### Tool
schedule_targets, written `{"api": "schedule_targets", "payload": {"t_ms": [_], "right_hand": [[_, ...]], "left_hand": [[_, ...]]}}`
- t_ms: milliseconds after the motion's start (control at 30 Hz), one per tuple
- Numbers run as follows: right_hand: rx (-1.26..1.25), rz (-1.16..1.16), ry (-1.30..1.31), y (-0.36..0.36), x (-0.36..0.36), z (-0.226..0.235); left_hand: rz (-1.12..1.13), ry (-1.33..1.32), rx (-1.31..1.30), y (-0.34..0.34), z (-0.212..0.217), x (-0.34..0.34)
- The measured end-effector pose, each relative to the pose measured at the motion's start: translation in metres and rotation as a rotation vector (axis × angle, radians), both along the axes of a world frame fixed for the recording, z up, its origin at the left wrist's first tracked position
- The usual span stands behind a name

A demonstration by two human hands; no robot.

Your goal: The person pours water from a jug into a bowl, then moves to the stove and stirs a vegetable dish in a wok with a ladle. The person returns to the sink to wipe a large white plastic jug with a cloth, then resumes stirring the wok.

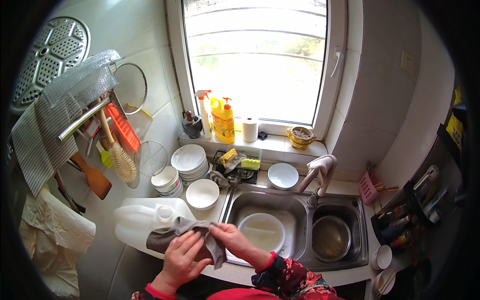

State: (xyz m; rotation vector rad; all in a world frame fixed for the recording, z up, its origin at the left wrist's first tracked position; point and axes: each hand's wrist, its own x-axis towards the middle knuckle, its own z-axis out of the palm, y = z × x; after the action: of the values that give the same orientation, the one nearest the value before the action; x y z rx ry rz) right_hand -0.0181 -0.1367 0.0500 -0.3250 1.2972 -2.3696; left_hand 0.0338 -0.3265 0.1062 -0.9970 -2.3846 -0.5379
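Cloth (187, 235), grey and limp, is held by both hands at the near edge of the bench (112, 272), draped across the shoulder of a large translucent plastic jug (137, 222) lying on its side. The left hand (181, 257) is pressed flat on the cloth, fingers spread; the right hand (231, 240) is clenched on a pinched fold of it. Being soft and probably damp, the cloth is judged to sag wherever it is not supported, so it is best gathered in a bunch rather than taken by one corner. The jug looks light and smooth-walled (whether anything is inside cannot be told), and would likely roll if pushed.

In the left basin of the sink (295, 200) a white bowl (261, 231) is seen with a little cloudy water. In the right basin a steel pot (331, 237) is set, its contents unclear. Stacked plates (190, 160) and empty bowls (202, 193) stand behind the jug.
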Motion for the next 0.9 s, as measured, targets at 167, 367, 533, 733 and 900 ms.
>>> {"api": "schedule_targets", "payload": {"t_ms": [167,367,533,733,900], "right_hand": [[-0.432,0.049,0.079,0.017,-0.019,0.022],[0.098,-0.068,0.526,-0.043,-0.024,0.024],[0.511,-0.351,1.048,-0.079,-0.043,-0.017],[0.375,-0.344,0.992,-0.082,-0.069,-0.008],[0.270,-0.330,0.695,-0.091,-0.093,0.001]], "left_hand": [[0.379,0.284,0.001,-0.047,0.018,-0.006],[0.493,0.116,0.109,-0.058,0.026,-0.053],[0.566,0.119,-0.023,-0.052,0.010,-0.061],[0.598,0.097,-0.016,-0.047,0.011,-0.059],[0.607,0.055,-0.011,-0.049,0.010,-0.058]]}}
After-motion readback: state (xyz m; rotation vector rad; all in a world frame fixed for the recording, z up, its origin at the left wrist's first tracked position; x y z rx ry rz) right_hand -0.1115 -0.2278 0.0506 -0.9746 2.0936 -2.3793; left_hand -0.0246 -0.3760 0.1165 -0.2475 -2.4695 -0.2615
